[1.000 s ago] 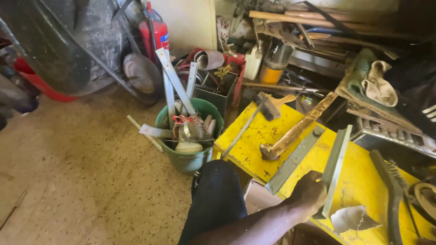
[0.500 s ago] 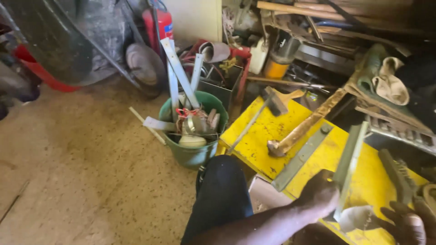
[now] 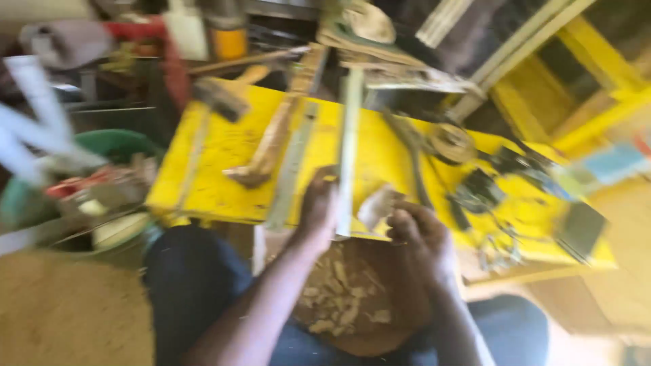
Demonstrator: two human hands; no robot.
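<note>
A: Bottom centre: your lap holds a round wooden piece (image 3: 359, 305) littered with pale chips (image 3: 336, 308). Carving looks under way, not finished; how much is left, blur hides.

B: Hands?

A: Your left hand (image 3: 319, 210), at centre frame, is wrapped around a long pale strip (image 3: 349, 149), fingers curled tight on its lower end. The strip stands nearly upright, running toward the frame top. Your right hand (image 3: 420, 234), just beside it, pinches a small pale scrap (image 3: 376, 203) touching the strip's base.

B: Beyond?

A: Yellow bench (image 3: 230, 146) across mid frame, with a hammer (image 3: 224, 95) at upper left. Green bucket (image 3: 115, 146) at the left edge.
</note>
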